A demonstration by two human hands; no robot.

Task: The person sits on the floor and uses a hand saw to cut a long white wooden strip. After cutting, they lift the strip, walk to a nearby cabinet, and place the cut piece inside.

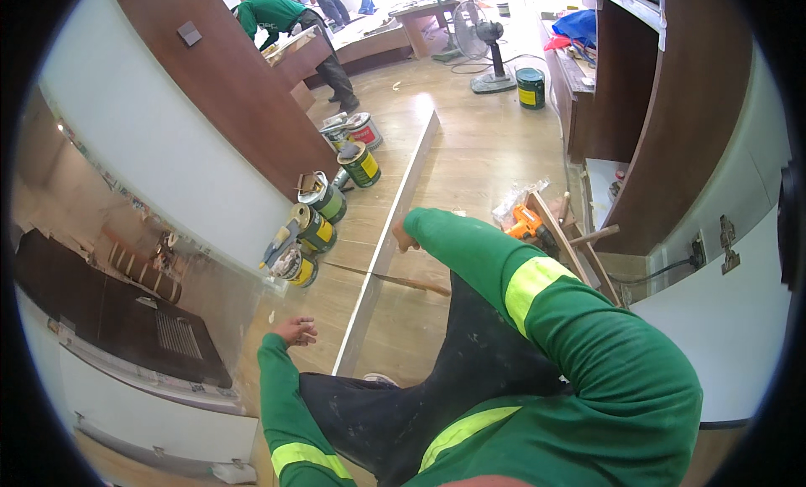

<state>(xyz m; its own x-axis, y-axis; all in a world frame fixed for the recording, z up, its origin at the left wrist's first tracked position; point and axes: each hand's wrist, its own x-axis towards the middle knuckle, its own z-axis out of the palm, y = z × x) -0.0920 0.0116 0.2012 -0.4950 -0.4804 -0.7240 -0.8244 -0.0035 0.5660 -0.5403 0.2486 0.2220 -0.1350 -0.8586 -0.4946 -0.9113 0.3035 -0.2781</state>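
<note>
A long, narrow white board [370,295] stretches away from me across the floor, past my legs. My right hand [405,236] is at its right edge about midway along, the fingers curled against it; the sleeve hides part of the grip. To the left of the board's near end, my left hand [295,331] hovers over the floor with fingers stretched out and nothing in them. A thin brown wooden strip [418,285] lies crosswise, its middle hidden by the board.
Several paint cans [316,227] line the left wall, one with a brush on top. At right, an orange cordless drill [526,224] rests by a wooden frame [558,235]. Farther off stand a green can [531,88], a pedestal fan [495,67] and a bending co-worker [281,21].
</note>
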